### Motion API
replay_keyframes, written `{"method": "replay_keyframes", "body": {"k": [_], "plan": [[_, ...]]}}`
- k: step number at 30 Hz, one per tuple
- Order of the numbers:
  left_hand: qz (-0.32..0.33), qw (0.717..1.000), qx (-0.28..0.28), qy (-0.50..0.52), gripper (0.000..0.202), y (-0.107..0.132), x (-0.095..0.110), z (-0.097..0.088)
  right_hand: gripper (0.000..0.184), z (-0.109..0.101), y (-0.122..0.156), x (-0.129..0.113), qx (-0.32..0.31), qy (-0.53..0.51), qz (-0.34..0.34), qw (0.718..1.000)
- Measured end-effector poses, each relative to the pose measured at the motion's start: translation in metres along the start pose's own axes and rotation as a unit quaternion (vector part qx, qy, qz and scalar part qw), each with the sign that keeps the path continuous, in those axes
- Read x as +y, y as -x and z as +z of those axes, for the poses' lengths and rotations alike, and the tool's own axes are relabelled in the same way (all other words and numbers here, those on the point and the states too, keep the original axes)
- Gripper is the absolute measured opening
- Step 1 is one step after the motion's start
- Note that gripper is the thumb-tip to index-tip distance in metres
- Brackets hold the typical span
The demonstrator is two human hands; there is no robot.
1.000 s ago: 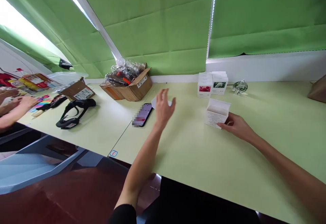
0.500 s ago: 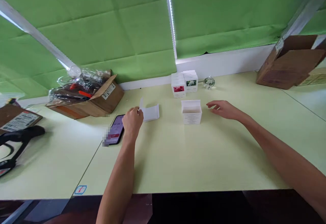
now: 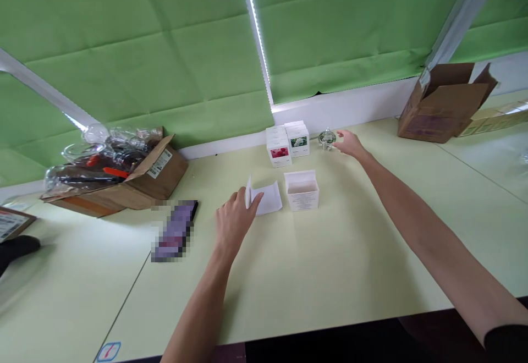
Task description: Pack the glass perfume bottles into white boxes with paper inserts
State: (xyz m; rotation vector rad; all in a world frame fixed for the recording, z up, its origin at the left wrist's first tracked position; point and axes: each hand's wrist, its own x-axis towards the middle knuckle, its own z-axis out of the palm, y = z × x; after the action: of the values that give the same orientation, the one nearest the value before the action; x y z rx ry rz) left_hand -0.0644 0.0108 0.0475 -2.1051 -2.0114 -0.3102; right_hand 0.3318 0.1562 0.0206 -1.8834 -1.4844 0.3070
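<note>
My left hand [image 3: 233, 223] pinches the edge of a folded white card insert [image 3: 266, 198] that lies on the pale green table [image 3: 330, 264]. Just right of the insert stands a small open white box [image 3: 302, 190]. My right hand [image 3: 350, 143] reaches far back with its fingers apart, right beside a small clear glass item [image 3: 327, 138]. Two small white boxes with flower pictures [image 3: 287, 143] stand by the wall to the left of that glass item.
A phone [image 3: 175, 229] lies left of my left hand. An open cardboard box with plastic-wrapped items [image 3: 119, 179] stands at the back left. Another open cardboard box [image 3: 443, 104] sits at the back right. Green blinds [image 3: 165, 49] cover the window.
My left hand has taken hold of the white insert. My right hand let go of the open white box and moved back to the glass item. The view swung right.
</note>
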Motion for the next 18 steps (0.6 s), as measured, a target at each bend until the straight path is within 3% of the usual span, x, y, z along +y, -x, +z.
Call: {"method": "replay_keyframes", "body": {"k": [6, 9, 14, 18], "plan": [[-0.003, 0.997, 0.071, 0.027, 0.049, 0.004, -0.001, -0.007, 0.039, 0.015, -0.022, -0.001, -0.007, 0.023, 0.01, 1.0], [0.002, 0.995, 0.091, 0.04, 0.045, 0.003, -0.003, -0.007, 0.029, 0.01, -0.02, 0.003, 0.002, 0.039, 0.015, 0.999], [0.013, 0.986, 0.145, 0.085, 0.045, 0.003, -0.004, -0.01, 0.02, -0.029, 0.009, 0.02, -0.012, 0.04, 0.012, 0.999], [0.109, 0.968, 0.158, 0.159, 0.046, 0.014, 0.003, -0.02, 0.022, -0.067, 0.06, 0.036, -0.073, -0.001, -0.015, 0.997]]}}
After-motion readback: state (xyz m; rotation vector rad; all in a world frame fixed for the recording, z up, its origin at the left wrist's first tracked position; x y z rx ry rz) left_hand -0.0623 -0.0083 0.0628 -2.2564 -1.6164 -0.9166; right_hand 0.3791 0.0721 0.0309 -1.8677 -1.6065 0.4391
